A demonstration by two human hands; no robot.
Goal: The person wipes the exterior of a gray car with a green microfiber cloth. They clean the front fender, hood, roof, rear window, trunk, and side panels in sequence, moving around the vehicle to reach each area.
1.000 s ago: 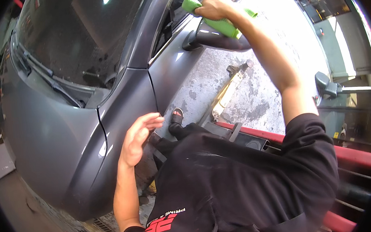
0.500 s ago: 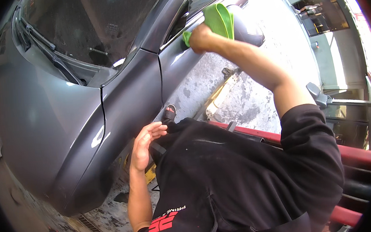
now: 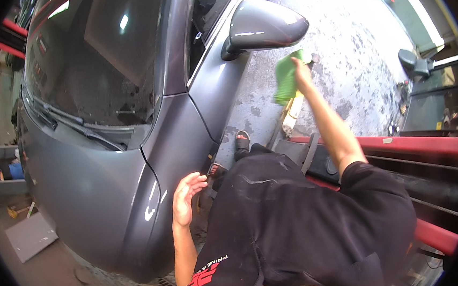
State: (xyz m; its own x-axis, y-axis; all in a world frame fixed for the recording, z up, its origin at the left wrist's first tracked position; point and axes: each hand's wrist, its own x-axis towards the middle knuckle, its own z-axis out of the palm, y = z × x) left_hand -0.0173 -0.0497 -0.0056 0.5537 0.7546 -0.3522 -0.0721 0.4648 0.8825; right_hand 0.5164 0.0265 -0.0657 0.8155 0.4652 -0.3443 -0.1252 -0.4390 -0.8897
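Green cloth (image 3: 286, 79) moved off the mirror (image 3: 268, 24), clamped in right grip (image 3: 303, 76); left grip (image 3: 185, 198) apart.

Floor (image 3: 348, 53): grey, mottled with dark worn patches; strongly lit toward upper right, browner at lower left. Sandalled foot (image 3: 242, 141) planted on it; second foot (image 3: 217, 169) seen just beside, partly hidden. Yellow bar (image 3: 292, 115) seen slantwise near feet, upper part covered; floor contact not made out. Flat grey panel (image 3: 31, 237) laid at lower left. Grate (image 3: 168, 285) set into floor, partly hidden. Shelf (image 3: 7, 187) noted at far left, blue bin (image 3: 16, 170) carried on it.
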